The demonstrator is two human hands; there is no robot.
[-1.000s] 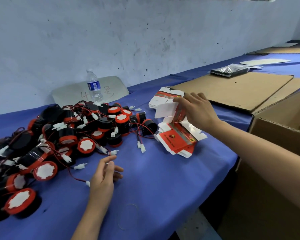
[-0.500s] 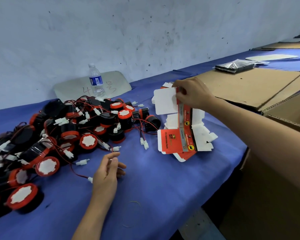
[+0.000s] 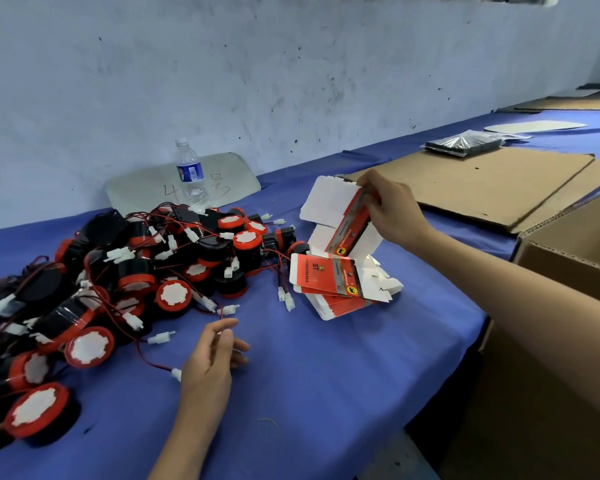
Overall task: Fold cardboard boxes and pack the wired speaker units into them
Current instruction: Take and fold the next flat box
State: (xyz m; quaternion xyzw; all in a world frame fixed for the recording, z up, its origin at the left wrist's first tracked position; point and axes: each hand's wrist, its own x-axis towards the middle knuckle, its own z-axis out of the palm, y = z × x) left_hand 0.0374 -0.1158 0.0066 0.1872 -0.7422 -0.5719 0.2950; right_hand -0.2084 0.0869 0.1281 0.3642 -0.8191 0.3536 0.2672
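On a blue-clothed table [image 3: 326,375], a right hand [image 3: 392,213] pinches the top edge of a partly opened red-and-white box blank [image 3: 340,216], held tilted over the stack of flat blanks [image 3: 336,289]. The left hand [image 3: 208,362] rests on the cloth, fingers loosely curled and apparently holding nothing, beside a heap of wired speaker units [image 3: 136,271]. A water bottle [image 3: 189,171] stands behind the heap, a corrugated carton [image 3: 575,258] at right

Speaker pile [image 3: 125,282] left of box stack [image 3: 340,289], bottle [image 3: 190,173] behind
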